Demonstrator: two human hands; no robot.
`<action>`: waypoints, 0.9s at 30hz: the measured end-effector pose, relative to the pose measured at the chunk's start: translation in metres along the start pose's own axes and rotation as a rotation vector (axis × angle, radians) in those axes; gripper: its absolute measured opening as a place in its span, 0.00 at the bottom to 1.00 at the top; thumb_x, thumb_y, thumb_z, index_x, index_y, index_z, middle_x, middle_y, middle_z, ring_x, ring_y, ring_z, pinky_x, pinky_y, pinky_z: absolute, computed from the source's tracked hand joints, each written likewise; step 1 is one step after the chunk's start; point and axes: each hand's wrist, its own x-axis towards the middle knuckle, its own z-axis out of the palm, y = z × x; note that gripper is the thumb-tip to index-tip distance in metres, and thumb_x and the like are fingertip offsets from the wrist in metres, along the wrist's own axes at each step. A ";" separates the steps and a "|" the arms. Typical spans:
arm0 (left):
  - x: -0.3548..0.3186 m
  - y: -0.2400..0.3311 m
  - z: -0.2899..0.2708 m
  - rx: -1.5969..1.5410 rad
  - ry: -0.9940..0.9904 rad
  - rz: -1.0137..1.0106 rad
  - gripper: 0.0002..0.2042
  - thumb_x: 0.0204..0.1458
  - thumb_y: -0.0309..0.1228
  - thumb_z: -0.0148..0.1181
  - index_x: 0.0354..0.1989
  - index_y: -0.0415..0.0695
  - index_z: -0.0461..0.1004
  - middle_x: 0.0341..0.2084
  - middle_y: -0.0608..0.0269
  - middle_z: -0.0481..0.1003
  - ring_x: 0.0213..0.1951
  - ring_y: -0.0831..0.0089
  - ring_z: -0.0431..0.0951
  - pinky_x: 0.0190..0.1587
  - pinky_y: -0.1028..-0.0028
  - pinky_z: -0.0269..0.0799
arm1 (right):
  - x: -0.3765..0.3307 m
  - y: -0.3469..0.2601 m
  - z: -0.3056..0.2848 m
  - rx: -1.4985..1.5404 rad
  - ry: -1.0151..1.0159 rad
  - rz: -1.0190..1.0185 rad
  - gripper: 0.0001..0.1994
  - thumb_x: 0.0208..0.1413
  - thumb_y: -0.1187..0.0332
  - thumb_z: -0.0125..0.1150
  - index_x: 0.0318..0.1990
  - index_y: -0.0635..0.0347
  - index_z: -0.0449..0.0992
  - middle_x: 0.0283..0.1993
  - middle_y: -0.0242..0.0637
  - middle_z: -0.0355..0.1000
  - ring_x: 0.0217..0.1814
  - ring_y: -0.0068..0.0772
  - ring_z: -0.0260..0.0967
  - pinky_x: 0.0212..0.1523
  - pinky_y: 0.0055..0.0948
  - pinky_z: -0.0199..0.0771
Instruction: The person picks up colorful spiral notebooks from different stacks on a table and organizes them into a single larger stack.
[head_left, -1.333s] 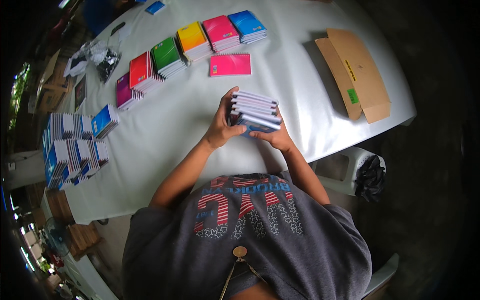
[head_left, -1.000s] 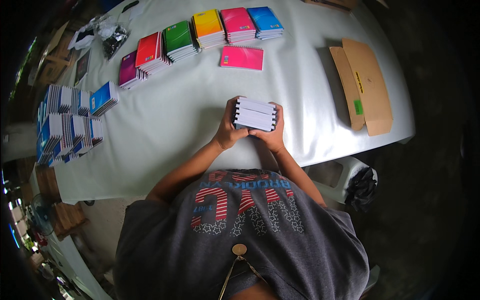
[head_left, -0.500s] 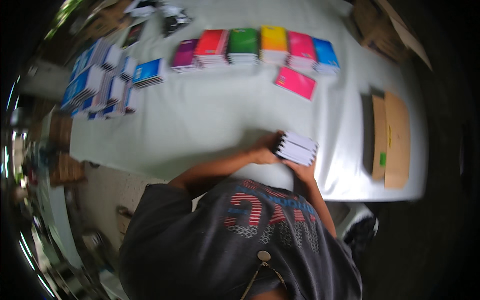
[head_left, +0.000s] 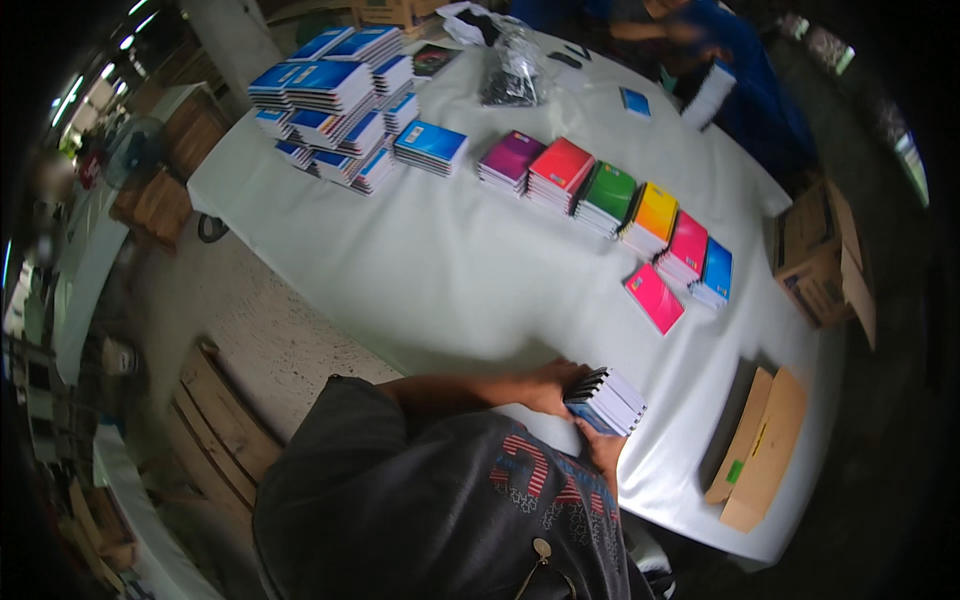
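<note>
Head view: your left hand (head_left: 551, 387) and right hand (head_left: 606, 446) were clamped on a spiral-notebook bundle (head_left: 612, 402) over the near side of the desk (head_left: 450, 290), apparently braced from two sides to square the books. Beyond, coloured stacks (head_left: 608, 193) stood in a row, seemingly sorted by cover. The bundle hid much of your right-hand grip; a co-worker (head_left: 752, 75) was cut off up top.

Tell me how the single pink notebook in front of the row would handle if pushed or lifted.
The pink notebook looks thin and lies flat, so it should feel light and is unlikely to roll. Its smooth-looking cover could let it slide on the pale tablecloth.
</note>
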 end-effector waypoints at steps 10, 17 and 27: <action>-0.038 0.042 -0.010 -1.175 0.276 -0.157 0.33 0.42 0.32 0.67 0.58 0.42 0.57 0.50 0.62 0.66 0.53 0.71 0.64 0.55 0.69 0.61 | 0.021 -0.073 0.051 0.676 0.052 -0.176 0.30 0.46 0.64 0.63 0.55 0.67 0.59 0.51 0.40 0.64 0.52 0.34 0.62 0.56 0.34 0.60; -0.066 0.046 -0.057 -1.070 0.631 -0.358 0.28 0.44 0.38 0.64 0.53 0.42 0.63 0.45 0.63 0.70 0.46 0.74 0.70 0.48 0.70 0.67 | 0.045 -0.108 0.091 0.484 -0.094 -0.119 0.37 0.50 0.52 0.61 0.59 0.69 0.54 0.57 0.45 0.58 0.59 0.35 0.56 0.60 0.33 0.53; -0.064 -0.081 -0.267 -1.024 1.216 -0.599 0.32 0.36 0.49 0.67 0.47 0.43 0.64 0.38 0.58 0.67 0.40 0.66 0.70 0.37 0.70 0.69 | 0.030 -0.033 0.107 -0.578 0.263 -0.269 0.33 0.47 0.58 0.62 0.59 0.62 0.57 0.60 0.47 0.56 0.65 0.50 0.46 0.62 0.46 0.46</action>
